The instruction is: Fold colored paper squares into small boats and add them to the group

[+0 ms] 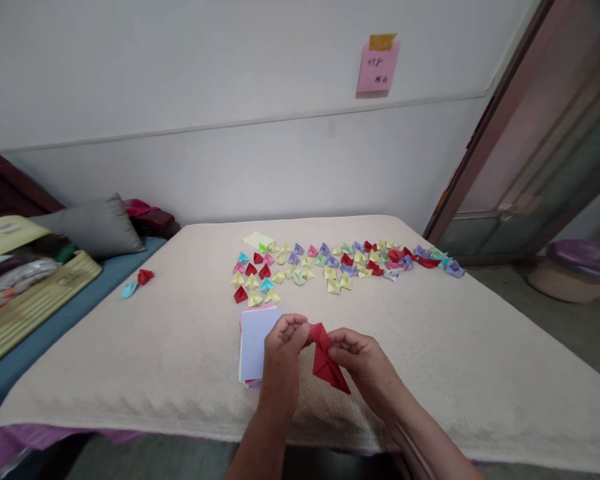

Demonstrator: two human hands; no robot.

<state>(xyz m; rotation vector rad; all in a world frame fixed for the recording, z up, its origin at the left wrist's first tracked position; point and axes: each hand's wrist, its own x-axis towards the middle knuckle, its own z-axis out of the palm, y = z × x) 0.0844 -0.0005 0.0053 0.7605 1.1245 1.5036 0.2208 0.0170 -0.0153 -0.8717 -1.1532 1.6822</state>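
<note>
Between my two hands, above the front of the table, is a partly folded red paper (325, 363) with a pointed lower end. My left hand (286, 337) pinches its upper left corner between thumb and fingers. On the right edge, my right hand (353, 350) grips the same paper with thumb and fingertips. Just left of and partly behind my left hand lies a stack of square paper sheets (256, 343), lavender on top, with other colours showing at its edges.
Many small folded paper pieces (300, 267) in several colours spread across the far part of the cloth-covered table (180, 347). A red piece (145, 276) and a blue piece (129, 289) lie far left. A pink note (377, 67) is taped to the wall.
</note>
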